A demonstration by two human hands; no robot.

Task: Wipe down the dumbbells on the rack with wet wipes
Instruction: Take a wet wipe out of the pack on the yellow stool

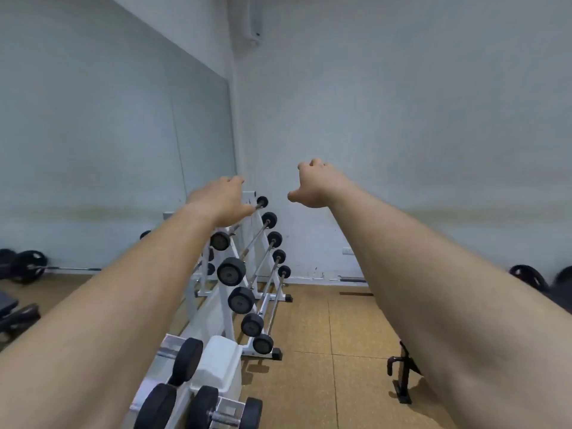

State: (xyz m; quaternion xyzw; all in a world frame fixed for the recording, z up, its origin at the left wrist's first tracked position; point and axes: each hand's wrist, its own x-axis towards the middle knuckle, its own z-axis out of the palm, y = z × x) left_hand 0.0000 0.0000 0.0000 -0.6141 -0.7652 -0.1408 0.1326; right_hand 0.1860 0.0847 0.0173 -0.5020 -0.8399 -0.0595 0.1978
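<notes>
A pale wall (402,103) fills the upper frame, with a mirror (93,119) at the left and a tan floor (325,335) below. A white rack (216,317) runs from bottom centre to mid-frame. The dumbbells (202,407) sit at its bottom end, and long bars (263,267) lie beyond. The left hand (216,202) hangs over the far bars, with the right hand (312,188) beside it. Each grip is loose and holds nothing.

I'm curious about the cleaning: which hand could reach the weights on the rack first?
Probably the left hand: it hovers over the white rack, while the right hand hangs off to the side, in front of the wall.
</notes>
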